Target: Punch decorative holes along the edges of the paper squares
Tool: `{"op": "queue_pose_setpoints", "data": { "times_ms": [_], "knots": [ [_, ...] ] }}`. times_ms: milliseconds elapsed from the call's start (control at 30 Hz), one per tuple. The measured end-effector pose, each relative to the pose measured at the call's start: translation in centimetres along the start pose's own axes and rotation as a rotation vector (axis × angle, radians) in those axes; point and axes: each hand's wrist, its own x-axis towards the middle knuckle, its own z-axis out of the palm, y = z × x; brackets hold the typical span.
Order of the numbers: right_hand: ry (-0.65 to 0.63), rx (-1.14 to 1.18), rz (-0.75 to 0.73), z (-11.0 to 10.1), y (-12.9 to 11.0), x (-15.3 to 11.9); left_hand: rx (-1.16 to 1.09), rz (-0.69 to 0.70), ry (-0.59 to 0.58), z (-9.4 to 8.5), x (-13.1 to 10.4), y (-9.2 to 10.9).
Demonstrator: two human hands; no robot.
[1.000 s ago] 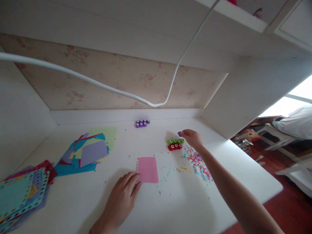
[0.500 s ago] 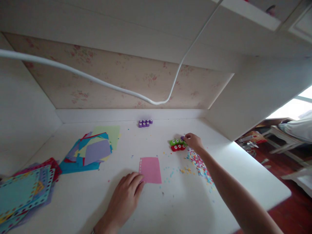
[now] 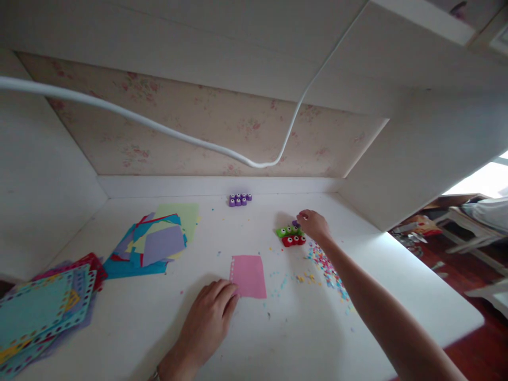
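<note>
My left hand (image 3: 212,317) rests on the white desk with its fingertips on the lower left corner of a pink paper square (image 3: 249,276), which has small punched holes down its left edge. Farther right, my right hand (image 3: 311,223) reaches over a small purple punch (image 3: 296,223), its fingers closed near it; whether they grip it is unclear. Green punches (image 3: 281,232) and red punches (image 3: 294,241) stand in rows just beside that hand. Several purple punches (image 3: 238,201) stand near the back wall.
Coloured papers (image 3: 162,246) lie in a pile at left, and hole-edged sheets (image 3: 39,312) are stacked at lower left. Paper confetti (image 3: 327,267) is strewn beside my right forearm. A white cable (image 3: 178,136) hangs across the view.
My right hand has lifted slightly off the purple punch and its fingers have shifted. The view has shifted a little. My left hand still rests on the pink paper.
</note>
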Motion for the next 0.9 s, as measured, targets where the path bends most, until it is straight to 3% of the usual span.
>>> {"op": "queue_pose_setpoints", "data": {
  "times_ms": [200,367,467,567,800,900],
  "knots": [
    [0.057,0.16,-0.201,-1.1,-3.2,-3.6,0.016,-0.023,0.017,-0.4,0.0,0.0],
    [-0.13,0.337,-0.471,0.5,-7.6,-10.2,0.04,-0.087,0.044,-0.8,0.1,-0.3],
    [-0.248,0.384,-0.569,2.1,-10.2,-11.9,0.033,-0.047,0.004,-1.0,0.1,-0.1],
    [-0.262,0.354,-0.546,3.4,-12.5,-9.7,0.043,-0.024,-0.047,-0.9,-0.1,0.3],
    [-0.142,0.173,-0.433,5.8,-17.7,0.7,0.074,-0.059,-0.072,-0.4,-0.3,0.2],
    [-0.137,0.104,-0.433,6.7,-19.0,2.6,0.074,-0.058,-0.076,-0.4,-0.2,0.1]
  ]
}}
